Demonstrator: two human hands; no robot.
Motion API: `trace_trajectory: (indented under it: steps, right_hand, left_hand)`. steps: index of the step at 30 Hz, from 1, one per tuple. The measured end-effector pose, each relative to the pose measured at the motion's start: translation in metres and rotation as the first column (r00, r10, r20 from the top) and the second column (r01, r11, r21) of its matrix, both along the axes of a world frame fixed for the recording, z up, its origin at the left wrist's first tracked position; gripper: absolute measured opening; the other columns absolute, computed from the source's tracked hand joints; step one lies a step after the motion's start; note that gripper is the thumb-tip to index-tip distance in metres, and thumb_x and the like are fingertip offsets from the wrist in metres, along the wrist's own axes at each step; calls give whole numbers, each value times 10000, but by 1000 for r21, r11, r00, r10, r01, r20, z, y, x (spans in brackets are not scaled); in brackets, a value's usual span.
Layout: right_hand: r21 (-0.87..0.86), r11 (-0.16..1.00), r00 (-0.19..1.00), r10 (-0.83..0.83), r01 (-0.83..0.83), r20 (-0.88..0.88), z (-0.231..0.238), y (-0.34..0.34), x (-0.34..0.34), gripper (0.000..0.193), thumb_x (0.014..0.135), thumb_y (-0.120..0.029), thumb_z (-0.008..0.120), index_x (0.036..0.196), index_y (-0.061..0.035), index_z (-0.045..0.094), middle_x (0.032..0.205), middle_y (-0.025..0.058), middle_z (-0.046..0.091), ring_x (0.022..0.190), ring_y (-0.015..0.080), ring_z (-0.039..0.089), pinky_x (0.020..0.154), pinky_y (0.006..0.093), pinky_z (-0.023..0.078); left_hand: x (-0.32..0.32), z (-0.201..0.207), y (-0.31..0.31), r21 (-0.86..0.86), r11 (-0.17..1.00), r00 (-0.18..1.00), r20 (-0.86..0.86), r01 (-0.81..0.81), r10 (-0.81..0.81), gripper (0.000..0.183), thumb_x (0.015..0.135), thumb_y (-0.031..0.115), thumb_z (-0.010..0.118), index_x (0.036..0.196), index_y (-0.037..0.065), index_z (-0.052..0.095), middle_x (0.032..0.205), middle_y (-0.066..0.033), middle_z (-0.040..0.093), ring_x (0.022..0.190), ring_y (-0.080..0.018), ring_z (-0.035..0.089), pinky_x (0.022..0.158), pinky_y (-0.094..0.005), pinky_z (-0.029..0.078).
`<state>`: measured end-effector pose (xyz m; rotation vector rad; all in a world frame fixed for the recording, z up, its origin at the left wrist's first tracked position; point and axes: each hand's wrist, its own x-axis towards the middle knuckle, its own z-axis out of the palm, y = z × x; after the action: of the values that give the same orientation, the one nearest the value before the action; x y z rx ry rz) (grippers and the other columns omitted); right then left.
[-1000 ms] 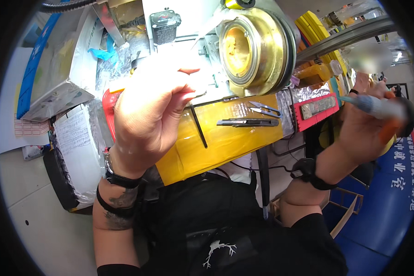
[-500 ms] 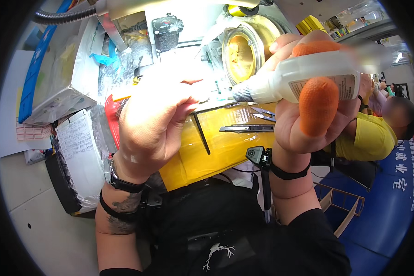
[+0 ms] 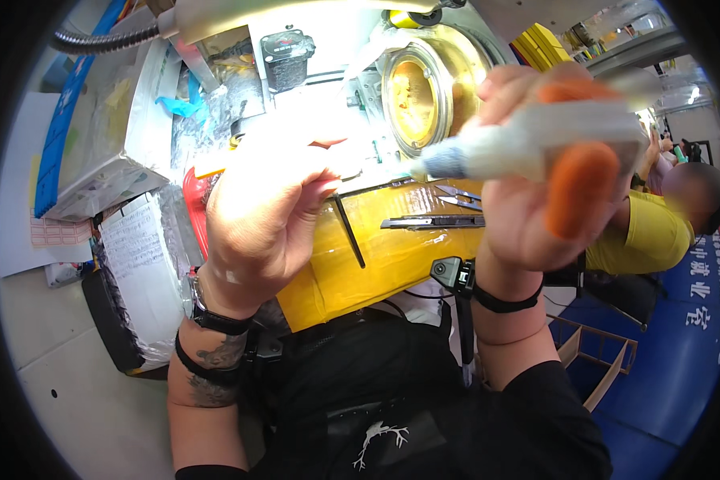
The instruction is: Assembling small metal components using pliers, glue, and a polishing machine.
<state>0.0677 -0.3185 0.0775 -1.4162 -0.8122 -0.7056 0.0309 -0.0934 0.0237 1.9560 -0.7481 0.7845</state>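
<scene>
My right hand (image 3: 528, 196) grips a translucent white squeeze bottle (image 3: 572, 128) lying sideways, its dark ribbed collar and tip aimed at my left hand. Orange finger cots (image 3: 586, 188) cover its thumb and a finger, and motion blurs hand and bottle. My left hand (image 3: 260, 216) is closed in a pinch under strong glare; whatever sits between its fingertips is too bright to make out. A gap separates the bottle's tip from those fingertips. Just below them, a thin black rod (image 3: 349, 232) slants over the yellow mat (image 3: 328, 288).
A craft knife (image 3: 432, 222) and small snips (image 3: 458, 196) lie on the mat. Beyond stand a round gold-coloured tin (image 3: 412, 96) and a black box-shaped device (image 3: 286, 60). Handwritten paper (image 3: 140, 248) is at left. A lamp (image 3: 248, 16) hangs overhead. A person in yellow (image 3: 652, 232) sits at right.
My right hand has drawn the squeeze bottle a little to the right, so its tip is farther from my left fingertips. My left hand has stayed in place.
</scene>
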Motion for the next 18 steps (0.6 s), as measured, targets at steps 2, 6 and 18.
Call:
trace_trajectory:
  steps: [2,6,18]
  right_hand:
    - [97,980,983,179,-174,-37,11,-18,3,486,1089,-424,425,1247,-1,606,855,88,552,731,214,563,859,427,443]
    - [161,985,998,63,-65,20,18,-93,9,363,1012,-296,557,1135,43,599,867,146,627,743,279,663,815,435,510]
    - [-94,710,703,-704,697,-100,19,-225,61,312,985,-222,759,1116,34,639,947,78,712,861,140,709,752,279,604]
  left_hand:
    - [-1,1,0,15,1000,1000,-11,-19,19,238,822,-129,690,1030,-13,673,1050,-176,753,958,-333,724,840,-385,558]
    - [-4,1,1,34,997,997,-19,-69,70,212,833,-140,653,999,-9,665,1058,-196,752,1011,-329,728,894,-390,551]
    - [-6,-11,2,-35,996,990,-120,-84,79,85,951,-51,648,1018,0,640,1156,-213,733,1122,-312,692,989,-402,521]
